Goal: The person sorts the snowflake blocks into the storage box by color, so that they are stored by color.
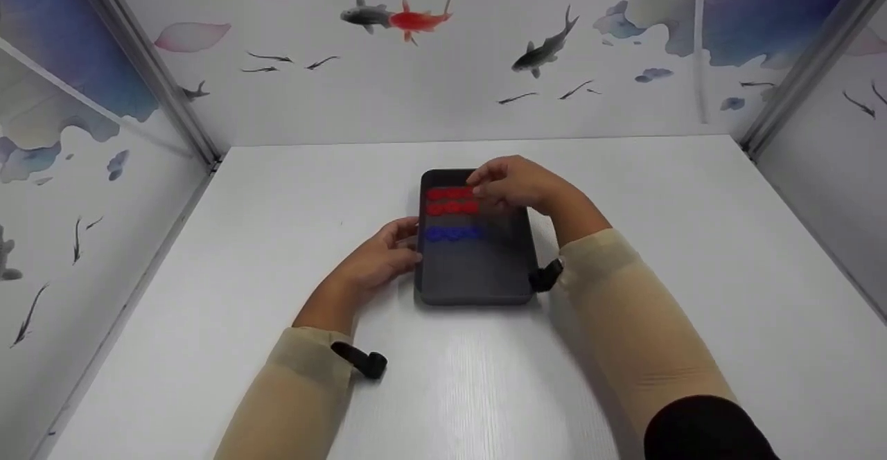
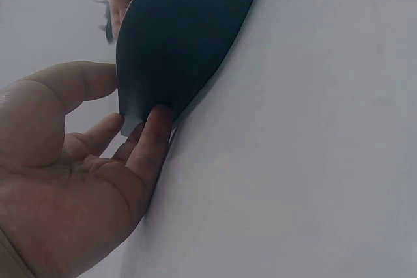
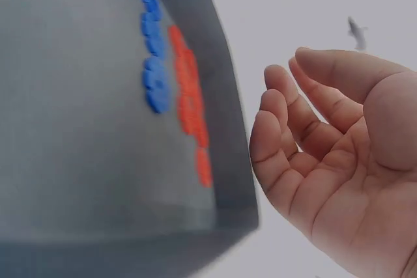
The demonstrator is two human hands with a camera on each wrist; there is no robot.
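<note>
A dark grey rectangular tray (image 1: 478, 276) lies on the white table. Two rows of small red scalloped pieces (image 1: 450, 200) sit near its far end, with a row of blue ones (image 1: 452, 233) below them. My left hand (image 1: 378, 259) rests its fingertips and thumb against the tray's left wall; the left wrist view shows the contact with the outer side. Over the far right part of the tray, my right hand (image 1: 516, 183) has loosely bent fingers beside the red rows. Nothing shows between its fingers (image 3: 267, 138) in the right wrist view.
The white table (image 1: 443, 391) runs on around the tray. White panels painted with fish (image 1: 423, 20) stand at the back and both sides, joined by grey metal posts (image 1: 149, 65). A black round shape (image 1: 707, 429) covers part of the lower right.
</note>
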